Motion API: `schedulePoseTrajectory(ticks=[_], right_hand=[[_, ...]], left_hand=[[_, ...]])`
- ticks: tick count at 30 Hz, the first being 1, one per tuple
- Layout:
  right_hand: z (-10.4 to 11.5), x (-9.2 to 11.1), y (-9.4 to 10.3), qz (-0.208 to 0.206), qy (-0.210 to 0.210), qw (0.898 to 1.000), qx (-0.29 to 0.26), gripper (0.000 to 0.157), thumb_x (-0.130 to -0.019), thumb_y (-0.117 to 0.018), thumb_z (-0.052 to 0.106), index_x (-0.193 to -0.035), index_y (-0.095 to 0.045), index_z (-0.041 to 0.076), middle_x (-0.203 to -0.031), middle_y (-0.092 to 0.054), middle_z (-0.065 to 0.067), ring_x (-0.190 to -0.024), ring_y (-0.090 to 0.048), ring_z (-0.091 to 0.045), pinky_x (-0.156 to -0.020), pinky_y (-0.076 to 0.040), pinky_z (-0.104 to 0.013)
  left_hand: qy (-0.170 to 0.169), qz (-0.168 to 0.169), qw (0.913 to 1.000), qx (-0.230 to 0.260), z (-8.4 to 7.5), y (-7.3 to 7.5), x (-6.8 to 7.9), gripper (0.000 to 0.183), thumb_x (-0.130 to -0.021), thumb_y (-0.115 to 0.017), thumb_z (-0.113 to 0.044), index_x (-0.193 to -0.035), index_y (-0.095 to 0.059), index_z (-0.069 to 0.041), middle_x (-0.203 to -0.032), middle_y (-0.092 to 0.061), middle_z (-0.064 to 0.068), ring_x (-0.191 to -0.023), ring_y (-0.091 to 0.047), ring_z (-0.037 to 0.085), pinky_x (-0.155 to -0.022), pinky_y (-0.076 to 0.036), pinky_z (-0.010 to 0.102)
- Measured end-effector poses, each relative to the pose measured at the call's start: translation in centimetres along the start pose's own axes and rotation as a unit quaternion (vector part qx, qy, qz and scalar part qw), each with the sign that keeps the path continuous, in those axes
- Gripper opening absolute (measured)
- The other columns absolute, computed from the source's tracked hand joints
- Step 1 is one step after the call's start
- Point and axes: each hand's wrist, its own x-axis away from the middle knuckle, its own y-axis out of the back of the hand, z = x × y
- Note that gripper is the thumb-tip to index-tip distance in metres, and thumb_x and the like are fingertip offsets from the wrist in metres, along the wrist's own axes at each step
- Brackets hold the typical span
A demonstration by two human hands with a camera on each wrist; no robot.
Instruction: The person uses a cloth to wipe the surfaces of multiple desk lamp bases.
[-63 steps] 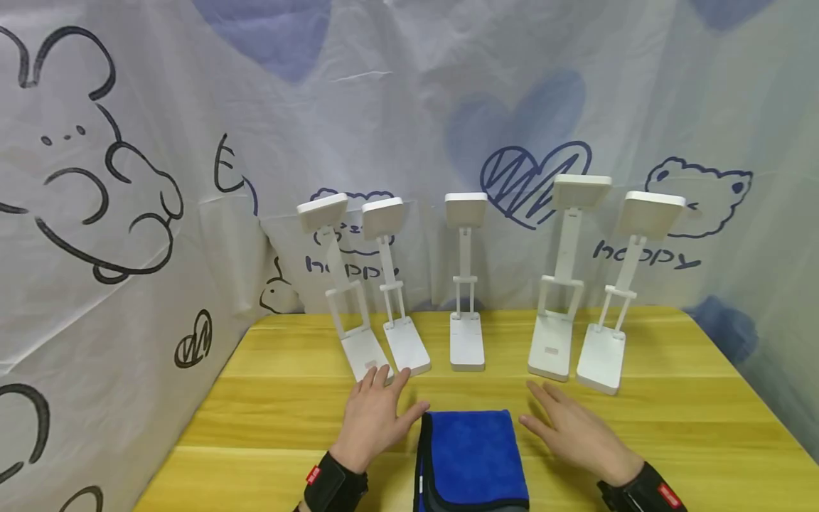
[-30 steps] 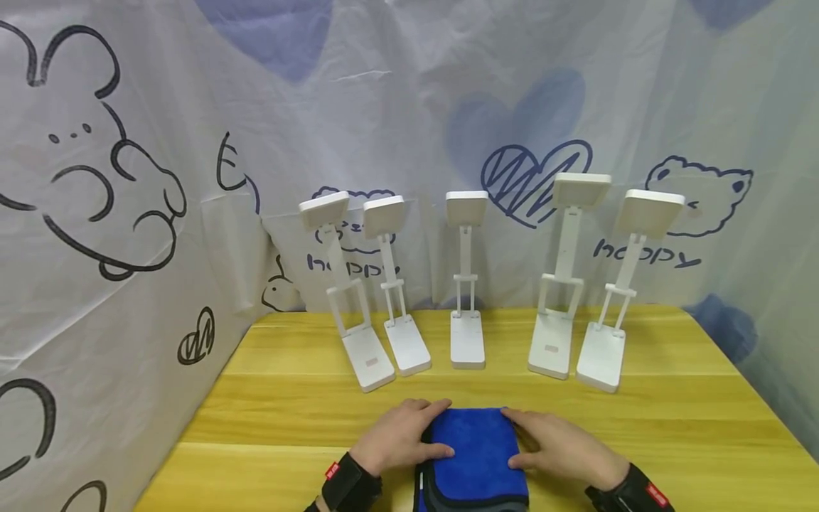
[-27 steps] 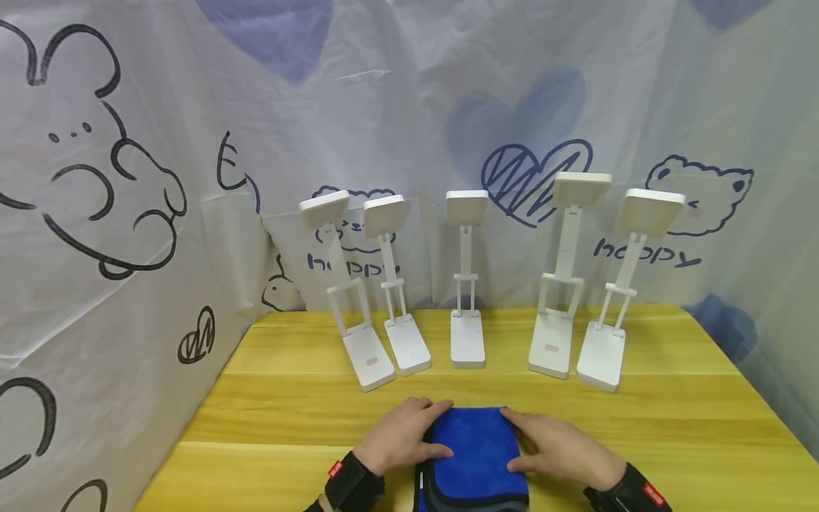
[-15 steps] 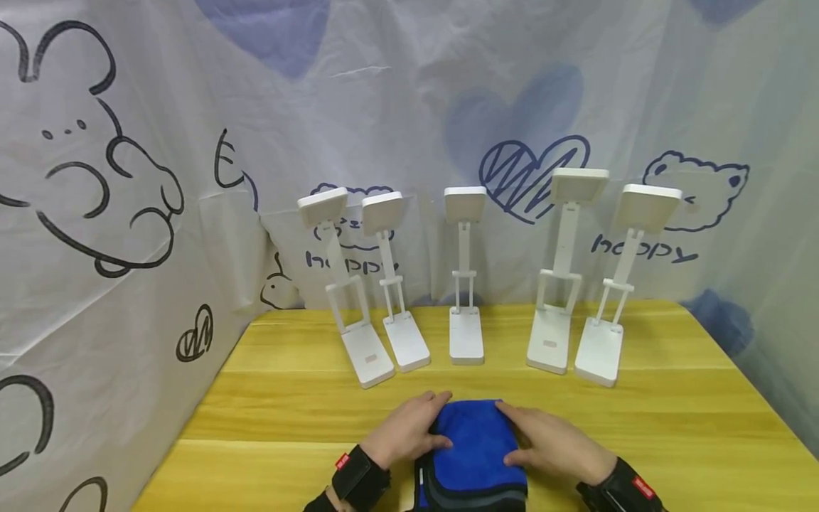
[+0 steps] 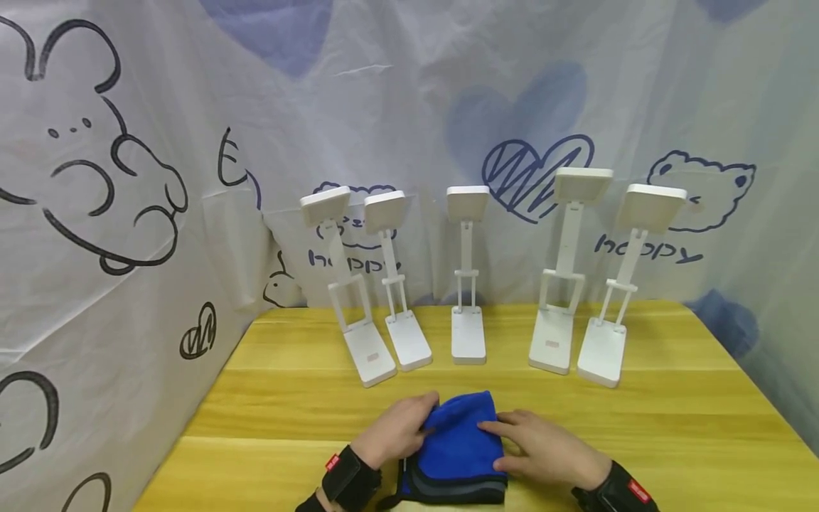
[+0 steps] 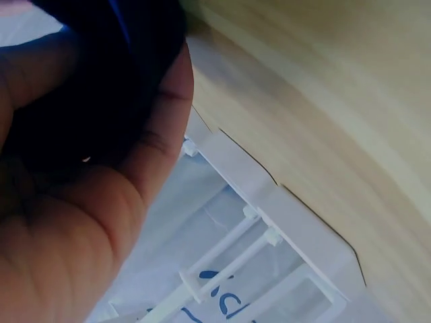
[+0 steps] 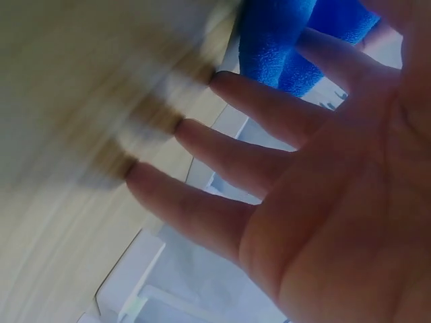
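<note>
A folded blue cloth [image 5: 457, 444] with a fuzzy face, black edging and a grey strip lies at the table's front middle, its far corner raised. My left hand [image 5: 397, 430] grips its left side; in the left wrist view, thumb and fingers curl round the dark bunched cloth [image 6: 87, 101]. At the cloth's right side is my right hand [image 5: 547, 444], fingers spread and nearly straight, the index finger touching the blue face. The right wrist view shows its other fingertips [image 7: 192, 128] at the wooden table, with the cloth [image 7: 266, 40] beyond.
Several white folding desk lamps stand in a row along the back of the wooden table [image 5: 269, 405], among them a middle one [image 5: 468, 334] and a far-right one [image 5: 601, 352]. Behind them hangs a pale curtain [image 5: 409, 107] with drawings; it also lines the left side.
Both hands came in from beside the cloth and touched it. Since half a second ago the cloth has shifted left and its far edge has lifted, with my left hand gripping it.
</note>
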Motion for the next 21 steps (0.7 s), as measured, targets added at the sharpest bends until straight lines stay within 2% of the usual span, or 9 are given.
schedulePoseTrajectory(ticks=[3, 8, 10, 13, 15, 18, 21], right_hand=[[0.4, -0.2, -0.2, 0.004, -0.005, 1.0, -0.002, 0.062, -0.088, -0.054, 0.054, -0.139, -0.049, 0.02, -0.135, -0.051, -0.018, -0.119, -0.045, -0.038, -0.09, -0.044, -0.059], [0.9, -0.9, -0.8, 0.002, -0.015, 1.0, -0.006, 0.064, -0.089, -0.053, 0.054, -0.141, -0.046, 0.018, -0.14, -0.047, -0.017, -0.125, -0.039, -0.043, -0.086, -0.038, -0.072], [0.9, -1.2, -0.9, 0.003, -0.024, 1.0, -0.005, 0.064, -0.09, -0.052, 0.054, -0.142, -0.044, 0.018, -0.142, -0.045, -0.017, -0.127, -0.036, -0.043, -0.084, -0.035, -0.077], [0.9, -1.6, -1.0, 0.009, -0.038, 0.999, -0.002, 0.064, -0.09, -0.052, 0.053, -0.143, -0.043, 0.019, -0.144, -0.043, -0.015, -0.129, -0.034, -0.042, -0.084, -0.032, -0.079], [1.0, -1.8, -1.1, 0.012, -0.041, 0.999, 0.0, 0.064, -0.089, -0.053, 0.052, -0.143, -0.043, 0.019, -0.144, -0.044, -0.015, -0.129, -0.034, -0.042, -0.084, -0.031, -0.08], [1.0, -2.1, -1.1, 0.011, -0.039, 0.999, 0.003, 0.064, -0.089, -0.055, 0.05, -0.143, -0.044, 0.018, -0.143, -0.045, -0.016, -0.129, -0.035, -0.041, -0.084, -0.031, -0.08], [1.0, -2.3, -1.0, 0.009, -0.033, 0.999, -0.002, 0.063, -0.089, -0.056, 0.048, -0.142, -0.044, 0.016, -0.142, -0.044, -0.018, -0.129, -0.036, -0.039, -0.086, -0.03, -0.079]], left_hand=[[0.005, -0.005, 1.0, 0.001, 0.3, 0.3, 0.5, 0.027, -0.081, -0.061, 0.003, -0.101, -0.052, -0.012, -0.076, -0.058, -0.002, -0.067, -0.054, 0.007, -0.058, -0.047, 0.023], [0.004, -0.001, 0.9999, -0.012, 0.7, 0.7, 1.0, 0.046, -0.081, -0.057, 0.007, -0.124, -0.053, -0.009, -0.102, -0.068, 0.005, -0.088, -0.061, 0.01, -0.075, -0.055, 0.029], [0.006, 0.002, 0.9998, -0.016, 0.8, 0.7, 1.0, 0.045, -0.084, -0.058, 0.002, -0.128, -0.052, -0.008, -0.107, -0.067, 0.006, -0.093, -0.061, 0.013, -0.079, -0.055, 0.032], [0.023, 0.013, 0.9996, -0.011, 0.7, 0.7, 1.0, 0.044, -0.091, -0.059, -0.017, -0.133, -0.049, -0.008, -0.113, -0.066, 0.008, -0.1, -0.06, 0.016, -0.083, -0.053, 0.036], [0.04, 0.027, 0.9988, -0.004, 0.5, 0.6, 1.0, 0.054, -0.094, -0.055, -0.036, -0.139, -0.044, -0.009, -0.12, -0.063, 0.009, -0.106, -0.058, 0.018, -0.086, -0.052, 0.038], [0.056, 0.058, 0.9967, -0.005, 0.0, 0.4, 0.9, 0.078, -0.087, -0.047, -0.064, -0.148, -0.031, -0.019, -0.131, -0.056, 0.011, -0.115, -0.052, 0.022, -0.091, -0.049, 0.041], [0.049, 0.09, 0.9947, -0.007, -0.5, 0.2, 1.0, 0.096, -0.074, -0.046, -0.079, -0.151, -0.017, -0.031, -0.141, -0.045, 0.011, -0.122, -0.046, 0.028, -0.093, -0.046, 0.048]])
